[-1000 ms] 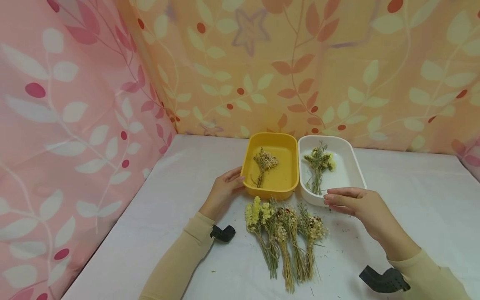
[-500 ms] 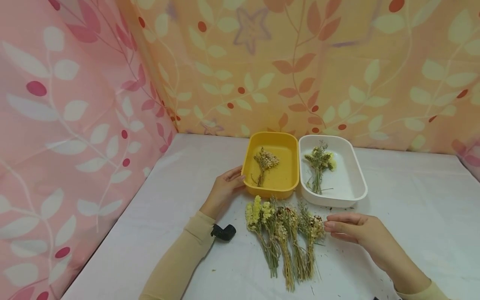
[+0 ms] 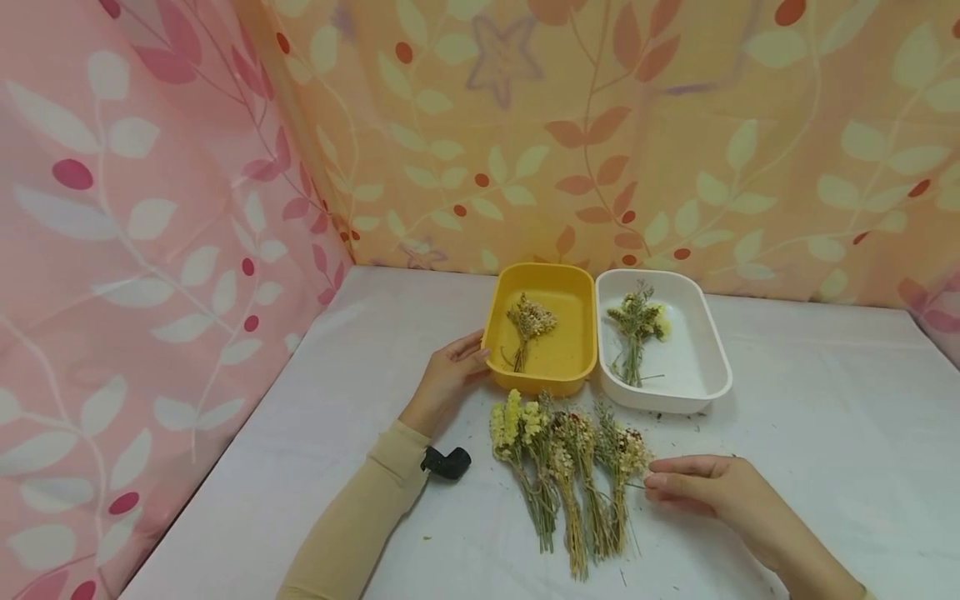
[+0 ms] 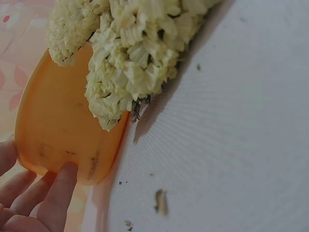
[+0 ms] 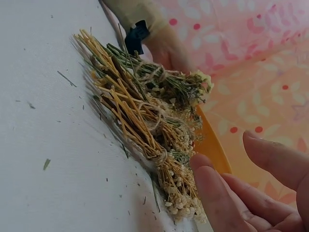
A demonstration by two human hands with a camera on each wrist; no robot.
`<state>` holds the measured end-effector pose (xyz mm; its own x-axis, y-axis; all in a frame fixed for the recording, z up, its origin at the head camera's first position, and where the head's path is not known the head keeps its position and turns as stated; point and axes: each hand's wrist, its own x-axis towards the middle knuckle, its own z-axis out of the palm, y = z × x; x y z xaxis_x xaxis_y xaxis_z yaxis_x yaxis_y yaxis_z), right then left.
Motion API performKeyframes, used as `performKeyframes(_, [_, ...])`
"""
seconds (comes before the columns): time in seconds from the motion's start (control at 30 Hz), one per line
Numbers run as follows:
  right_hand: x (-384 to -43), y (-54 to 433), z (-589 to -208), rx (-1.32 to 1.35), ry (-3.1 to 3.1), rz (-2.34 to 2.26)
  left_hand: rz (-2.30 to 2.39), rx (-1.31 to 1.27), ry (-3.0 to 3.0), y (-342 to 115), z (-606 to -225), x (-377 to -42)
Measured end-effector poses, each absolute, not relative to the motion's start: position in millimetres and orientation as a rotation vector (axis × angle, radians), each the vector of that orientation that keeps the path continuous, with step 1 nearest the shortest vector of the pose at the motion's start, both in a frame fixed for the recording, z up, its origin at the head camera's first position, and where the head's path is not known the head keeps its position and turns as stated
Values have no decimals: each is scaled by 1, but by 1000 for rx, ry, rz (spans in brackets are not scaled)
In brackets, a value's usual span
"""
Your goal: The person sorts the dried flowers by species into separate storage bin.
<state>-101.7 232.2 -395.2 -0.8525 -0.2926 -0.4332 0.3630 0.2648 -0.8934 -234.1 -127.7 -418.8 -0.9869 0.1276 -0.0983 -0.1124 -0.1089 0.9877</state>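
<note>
In the head view my left hand (image 3: 448, 375) touches the near left corner of a yellow tray (image 3: 576, 333); the left wrist view shows its fingers (image 4: 59, 198) against the outer wall. A small bunch of dried flowers (image 3: 532, 318) lies inside that tray. Several twine-tied dried flower bunches (image 5: 159, 121) lie side by side in front, yellow heads at left, cream ones toward the right. Just beside the rightmost bunch (image 3: 632, 454), my right hand (image 3: 731, 492) hovers with thumb and fingers apart, holding nothing; whether its fingertips touch the flowers cannot be told.
A white tray (image 3: 693, 358) stands against the yellow one's right side, holding a green-and-yellow dried bunch (image 3: 637, 321). White cloth (image 3: 420, 542) covers the table, with bits of stem scattered over it. Patterned fabric (image 3: 675, 150) hangs behind and at the left.
From the white tray's front rim, my right hand has come back toward me, down beside the rightmost flower bunch. The left hand stays at the yellow tray.
</note>
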Motion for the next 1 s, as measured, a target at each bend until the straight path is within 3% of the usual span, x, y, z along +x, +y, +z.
performKeyframes(1.0, [-100, 216, -433, -43, 1656, -1775, 2245, 38, 1974, -127, -418, -234])
